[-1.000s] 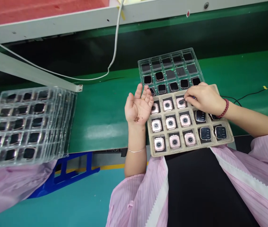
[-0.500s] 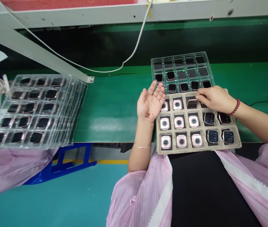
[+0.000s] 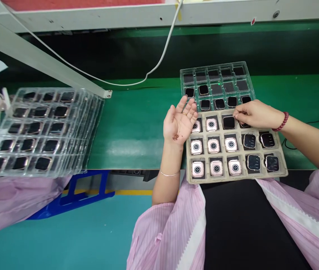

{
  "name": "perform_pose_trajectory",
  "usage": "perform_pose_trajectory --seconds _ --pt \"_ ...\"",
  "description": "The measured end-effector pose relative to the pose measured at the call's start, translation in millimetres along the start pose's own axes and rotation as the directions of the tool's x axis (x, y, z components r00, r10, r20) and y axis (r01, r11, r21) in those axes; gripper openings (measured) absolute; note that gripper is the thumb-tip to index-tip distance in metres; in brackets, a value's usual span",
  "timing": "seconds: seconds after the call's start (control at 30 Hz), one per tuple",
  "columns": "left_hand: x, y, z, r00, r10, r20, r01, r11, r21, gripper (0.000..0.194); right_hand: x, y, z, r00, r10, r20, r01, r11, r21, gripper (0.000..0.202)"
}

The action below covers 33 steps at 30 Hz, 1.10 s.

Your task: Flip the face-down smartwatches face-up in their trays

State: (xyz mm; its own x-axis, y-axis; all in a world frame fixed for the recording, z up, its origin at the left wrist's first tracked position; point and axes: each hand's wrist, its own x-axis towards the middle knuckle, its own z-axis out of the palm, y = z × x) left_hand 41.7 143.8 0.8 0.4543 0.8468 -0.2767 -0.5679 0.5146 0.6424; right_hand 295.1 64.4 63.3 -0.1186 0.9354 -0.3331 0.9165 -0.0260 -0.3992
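Head view, only one. We take the beige tray [image 3: 282,164] as landmark. At its far row, third pocket from the left, we see the dark-faced watch [image 3: 228,123] lying flat, face up. The right hand [image 3: 250,115] comes in over the tray's far right corner, thumb and fingertips bunched just at the watch's right upper edge. So the watch lies directly left of those fingertips, slightly nearer the wearer. Touching or a hair apart, gripping or not: we can't tell. Long axis: outline looks near square, we can't call it. Right hand is clearly the nearer one.

Left hand [image 3: 178,125] sits at the tray's far left corner, palm up, fingers loosely spread, gripping nothing; small reddish-brown bits [image 3: 175,137] rest in the palm. It partly hides the corner pocket.

Elsewhere in the tray: pink watch backs [image 3: 230,144] in the left columns, dark lit screens [image 3: 249,141] toward the right; one more watch is partly covered by the right hand. Just beyond the tray's far edge: a clear tray [image 3: 180,80] with dark faces. Well left of the tray: stacked clear trays [image 3: 92,123].
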Motion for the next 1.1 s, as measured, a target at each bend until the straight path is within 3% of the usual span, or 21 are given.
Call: perform_pose_trajectory --seconds 0.23,0.3,0.4,0.47,0.6,0.7,0.83,1.1 --pt "2.1 -1.7 -4.6 0.999 0.024 0.025 -0.024 0.999 0.035 0.045 3.1 5.9 5.1 0.999 0.011 -0.05 -0.011 1.0 -0.01 0.04" --pt "3.0 -2.3 -6.6 0.999 0.035 0.038 -0.037 0.998 0.05 0.044 3.2 6.6 10.8 0.989 -0.012 -0.149 0.004 0.999 -0.054 0.031" --pt "3.8 -3.0 -8.8 0.998 0.046 0.047 -0.05 0.996 0.076 0.043 -7.1 3.3 23.1 0.926 -0.121 -0.356 0.061 0.983 -0.176 0.022" --pt "3.9 -3.4 -9.1 0.998 0.048 0.044 -0.051 0.995 0.082 0.043 -23.7 -2.6 33.4 0.891 -0.213 -0.401 0.129 0.965 -0.226 0.023" --pt "3.2 -3.3 -7.6 0.998 0.053 0.035 -0.056 0.995 0.084 0.046 -66.0 -16.1 54.1 0.904 -0.335 -0.265 0.265 0.926 -0.267 0.024" --pt "2.2 -2.9 -6.1 0.998 0.051 0.028 -0.053 0.995 0.086 0.047 -82.7 -19.6 59.7 0.922 -0.328 -0.208 0.289 0.937 -0.196 0.024" --pt "1.1 -2.4 -5.1 0.998 0.051 0.028 -0.053 0.996 0.075 0.047 -75.8 -13.9 53.9 0.945 -0.219 -0.241 0.239 0.969 0.055 0.023" --pt "1.0 -1.2 -2.2 0.999 0.037 -0.015 -0.035 0.996 0.08 0.047 -60.8 -2.5 51.6 0.958 -0.219 -0.182 0.219 0.975 -0.019 0.034"
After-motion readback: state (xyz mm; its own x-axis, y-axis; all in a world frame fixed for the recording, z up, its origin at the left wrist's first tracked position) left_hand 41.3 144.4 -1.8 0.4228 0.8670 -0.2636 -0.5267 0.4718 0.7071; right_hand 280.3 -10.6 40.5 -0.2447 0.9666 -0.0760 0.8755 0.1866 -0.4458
